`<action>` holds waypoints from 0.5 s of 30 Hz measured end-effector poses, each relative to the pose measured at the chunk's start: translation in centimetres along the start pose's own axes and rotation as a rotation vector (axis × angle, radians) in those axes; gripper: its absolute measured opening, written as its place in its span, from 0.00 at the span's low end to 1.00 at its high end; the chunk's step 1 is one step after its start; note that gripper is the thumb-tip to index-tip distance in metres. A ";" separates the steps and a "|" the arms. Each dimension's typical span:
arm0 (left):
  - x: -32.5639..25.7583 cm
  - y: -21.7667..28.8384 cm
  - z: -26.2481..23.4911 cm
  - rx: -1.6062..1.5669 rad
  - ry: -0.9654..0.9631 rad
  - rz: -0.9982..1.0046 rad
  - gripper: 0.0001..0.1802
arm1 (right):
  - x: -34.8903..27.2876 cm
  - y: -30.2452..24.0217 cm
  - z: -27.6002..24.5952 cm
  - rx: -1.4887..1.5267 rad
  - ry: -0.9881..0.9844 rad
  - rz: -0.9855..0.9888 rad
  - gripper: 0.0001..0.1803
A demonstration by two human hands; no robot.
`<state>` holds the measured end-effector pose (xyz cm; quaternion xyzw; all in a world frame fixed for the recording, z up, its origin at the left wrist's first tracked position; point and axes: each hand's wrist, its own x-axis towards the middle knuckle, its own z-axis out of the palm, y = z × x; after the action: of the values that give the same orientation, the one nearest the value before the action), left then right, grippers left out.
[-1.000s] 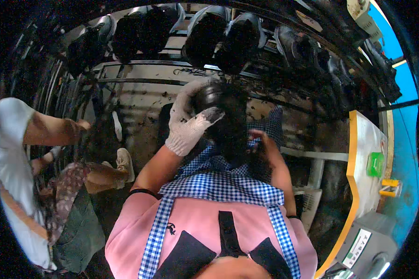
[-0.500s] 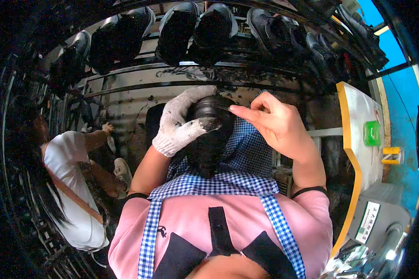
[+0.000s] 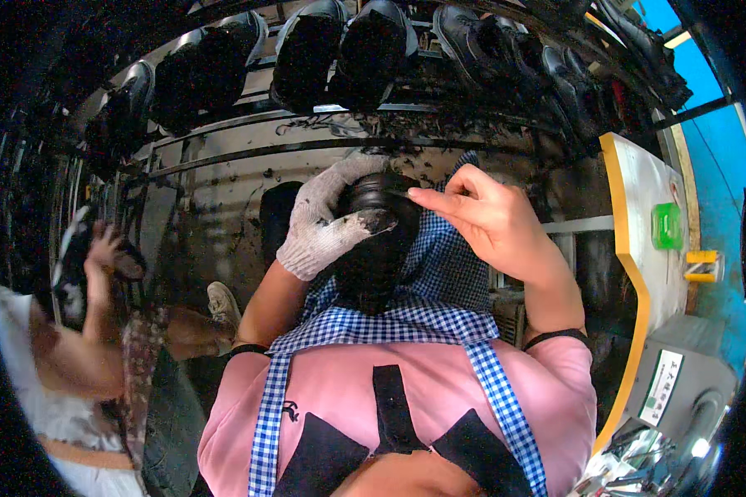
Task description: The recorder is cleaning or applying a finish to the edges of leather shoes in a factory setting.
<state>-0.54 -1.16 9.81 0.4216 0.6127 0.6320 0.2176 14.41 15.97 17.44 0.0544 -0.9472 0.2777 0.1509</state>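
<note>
A black shoe (image 3: 373, 273) stands over my lap, its heel or toe end pointing away from me; which end it is I cannot tell. My left hand (image 3: 323, 219), in a whitish glove with dark smudges, wraps round that far end, thumb across the near side. My bare right hand (image 3: 485, 215) is at the shoe's right side, thumb and forefinger pinched close to its edge. Between those fingertips something thin and dark seems to reach the shoe, too small to name. A blue checked apron (image 3: 439, 257) lies beneath the shoe.
Several black shoes (image 3: 381, 54) line a dark rack across the far side. To the right is a white table (image 3: 638, 207) with a yellow edge, bearing a green container (image 3: 666, 226) and a grey machine (image 3: 688, 364). At left, a person in white (image 3: 58, 364) handles a dark shoe (image 3: 124, 258).
My hands and the shoe stay almost in place, the right fingertips still at the shoe's edge. The person at left has shifted left and nearer, arm raised with a shoe.
</note>
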 end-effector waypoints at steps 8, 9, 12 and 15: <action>-0.2 0.1 0.0 -0.086 -0.009 -0.101 0.35 | -0.3 0.1 -0.1 0.013 -0.010 0.010 0.22; -0.2 0.1 0.1 -0.091 -0.015 -0.113 0.35 | -0.2 0.0 -0.2 -0.036 -0.004 0.016 0.22; -0.2 -0.3 0.3 -0.170 -0.003 -0.122 0.35 | -0.3 -0.1 -1.0 -0.132 -0.020 0.021 0.22; 0.0 0.5 0.0 -0.149 -0.044 -0.108 0.35 | -0.5 -0.2 -2.1 -0.191 -0.056 0.009 0.22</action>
<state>-0.43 -1.23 10.26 0.3845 0.5808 0.6538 0.2956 15.43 16.94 19.05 0.0430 -0.9734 0.1852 0.1278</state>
